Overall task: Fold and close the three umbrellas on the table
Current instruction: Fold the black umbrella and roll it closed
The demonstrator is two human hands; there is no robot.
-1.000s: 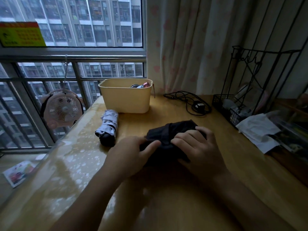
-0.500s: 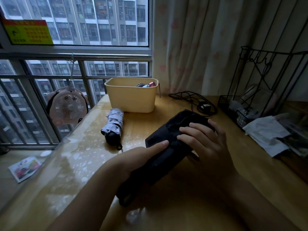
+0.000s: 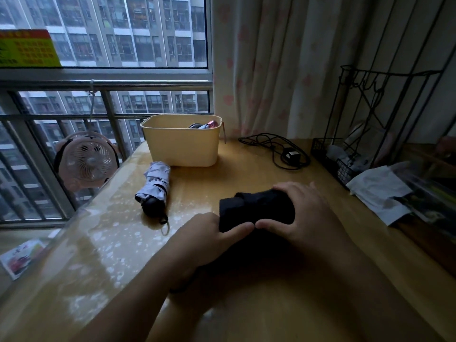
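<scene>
Head: black umbrella [image 3: 256, 209] inside both grips [image 3: 204, 233] [image 3: 308, 218]

**Background clutter by the window**

Cream plastic bin [image 3: 181, 146] at back, below the window [image 3: 111, 33]. Right of the bin, a tangled black cable [image 3: 276, 146] with its adapter [image 3: 291, 153]. Far right, a black wire rack [image 3: 357, 124], basket at its base holding small items too dim to identify. White crumpled paper [image 3: 377, 191] just in front of the rack. Pale curtain [image 3: 283, 65] with pink hearts behind. Pink fan [image 3: 87, 160] hangs at the railing [image 3: 108, 117]. Yellow-red sticker [image 3: 27, 49] on the glass. Printed card [image 3: 21, 257] lower left.
</scene>
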